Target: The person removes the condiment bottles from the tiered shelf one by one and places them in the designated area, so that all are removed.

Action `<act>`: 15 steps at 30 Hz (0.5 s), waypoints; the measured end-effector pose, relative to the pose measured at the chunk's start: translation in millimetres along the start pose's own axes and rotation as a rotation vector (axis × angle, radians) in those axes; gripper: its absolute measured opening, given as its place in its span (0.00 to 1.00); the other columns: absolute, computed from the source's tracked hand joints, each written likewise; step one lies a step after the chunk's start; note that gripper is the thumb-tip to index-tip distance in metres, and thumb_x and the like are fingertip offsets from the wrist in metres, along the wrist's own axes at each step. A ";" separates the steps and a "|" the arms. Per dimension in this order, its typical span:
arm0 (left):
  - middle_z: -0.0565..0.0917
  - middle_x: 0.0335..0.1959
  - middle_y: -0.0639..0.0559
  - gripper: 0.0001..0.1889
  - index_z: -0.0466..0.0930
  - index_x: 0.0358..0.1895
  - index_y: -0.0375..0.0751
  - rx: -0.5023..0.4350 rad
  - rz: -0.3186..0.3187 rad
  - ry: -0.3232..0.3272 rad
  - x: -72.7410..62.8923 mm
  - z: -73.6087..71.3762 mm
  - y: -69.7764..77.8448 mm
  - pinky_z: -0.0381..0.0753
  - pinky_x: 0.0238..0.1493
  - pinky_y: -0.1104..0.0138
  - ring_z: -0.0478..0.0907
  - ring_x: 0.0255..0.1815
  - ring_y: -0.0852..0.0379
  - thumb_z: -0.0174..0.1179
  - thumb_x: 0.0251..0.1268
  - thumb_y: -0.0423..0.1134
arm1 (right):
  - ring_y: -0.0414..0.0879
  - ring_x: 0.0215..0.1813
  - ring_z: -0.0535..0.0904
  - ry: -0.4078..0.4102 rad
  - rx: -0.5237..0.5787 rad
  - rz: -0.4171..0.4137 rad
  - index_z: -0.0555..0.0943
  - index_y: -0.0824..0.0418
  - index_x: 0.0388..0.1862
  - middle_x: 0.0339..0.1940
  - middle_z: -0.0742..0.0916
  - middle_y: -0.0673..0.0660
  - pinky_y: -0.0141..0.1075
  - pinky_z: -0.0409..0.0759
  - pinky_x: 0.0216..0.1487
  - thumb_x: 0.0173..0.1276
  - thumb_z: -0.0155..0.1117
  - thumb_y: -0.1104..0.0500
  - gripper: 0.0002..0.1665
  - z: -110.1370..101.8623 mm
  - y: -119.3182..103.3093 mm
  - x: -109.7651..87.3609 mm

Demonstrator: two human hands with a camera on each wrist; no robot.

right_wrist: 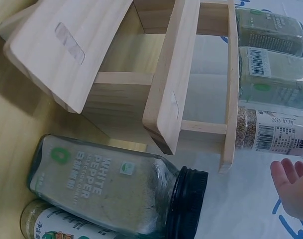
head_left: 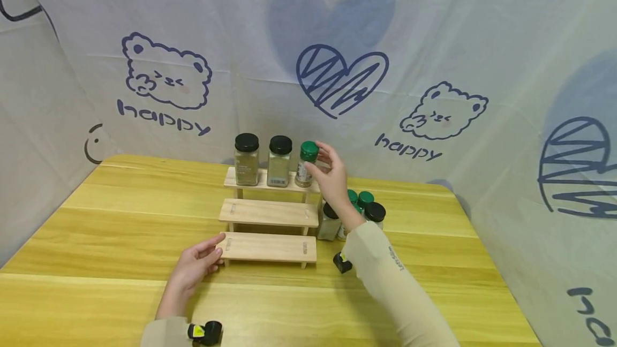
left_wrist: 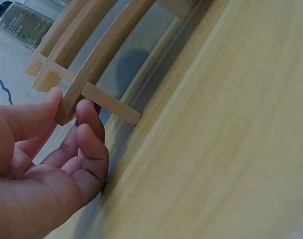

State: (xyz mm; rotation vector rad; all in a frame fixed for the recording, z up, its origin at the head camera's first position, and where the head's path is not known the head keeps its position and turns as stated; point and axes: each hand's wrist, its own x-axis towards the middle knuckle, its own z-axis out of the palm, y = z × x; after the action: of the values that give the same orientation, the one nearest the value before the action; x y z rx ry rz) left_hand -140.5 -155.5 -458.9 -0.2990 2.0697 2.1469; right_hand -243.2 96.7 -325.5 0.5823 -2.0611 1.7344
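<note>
Your bench (head_left: 96,218) carries the three-tier rack (head_left: 270,213), which stands between your hands: pale, smooth wood with plank shelves climbing toward the cloth (head_left: 231,84) behind. Your left hand (head_left: 195,261) grips the left end of its lowest shelf, thumb above and fingers curled beneath. Your right hand (head_left: 332,175) reaches to the top shelf's right end and pinches the green-capped bottle (head_left: 303,175) near its cap, the other fingers loose. Right of the rack, near your right forearm, the white pepper jar (right_wrist: 101,184) stands amid other containers, square-sided with a black lid. Two more black-lidded jars (head_left: 247,160) share the top shelf, left of the bottle. Smaller and slimmer, that bottle is clear, holding brown granules behind a white, barcoded label.
</note>
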 end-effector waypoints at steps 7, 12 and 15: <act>0.75 0.34 0.53 0.22 0.63 0.62 0.32 -0.006 -0.001 -0.003 1.0 0.0 -0.3 0.74 0.31 0.71 0.75 0.30 0.62 0.50 0.65 0.30 | 0.63 0.47 0.72 0.020 0.004 0.020 0.66 0.76 0.50 0.46 0.75 0.72 0.52 0.72 0.46 0.56 0.61 0.74 0.23 1.0 -2.1 0.6; 0.75 0.34 0.53 0.22 0.63 0.61 0.31 -0.013 0.000 -0.005 0.8 -0.1 0.0 0.74 0.30 0.72 0.75 0.30 0.62 0.50 0.65 0.29 | 0.63 0.45 0.73 0.050 -0.005 0.007 0.66 0.76 0.47 0.43 0.75 0.71 0.51 0.72 0.45 0.56 0.61 0.74 0.20 1.2 -1.6 0.4; 0.75 0.34 0.53 0.21 0.63 0.61 0.31 -0.010 -0.001 -0.003 0.8 -0.2 0.1 0.74 0.30 0.72 0.75 0.30 0.62 0.50 0.65 0.30 | 0.63 0.44 0.73 0.061 -0.008 -0.009 0.67 0.76 0.46 0.42 0.76 0.71 0.51 0.73 0.44 0.55 0.61 0.75 0.20 1.7 -1.7 -0.4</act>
State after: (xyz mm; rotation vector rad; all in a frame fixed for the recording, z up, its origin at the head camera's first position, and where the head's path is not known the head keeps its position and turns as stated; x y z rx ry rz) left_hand -141.3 -155.8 -459.1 -0.2971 2.0577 2.1564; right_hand -241.9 94.8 -324.5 0.5292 -2.0202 1.7167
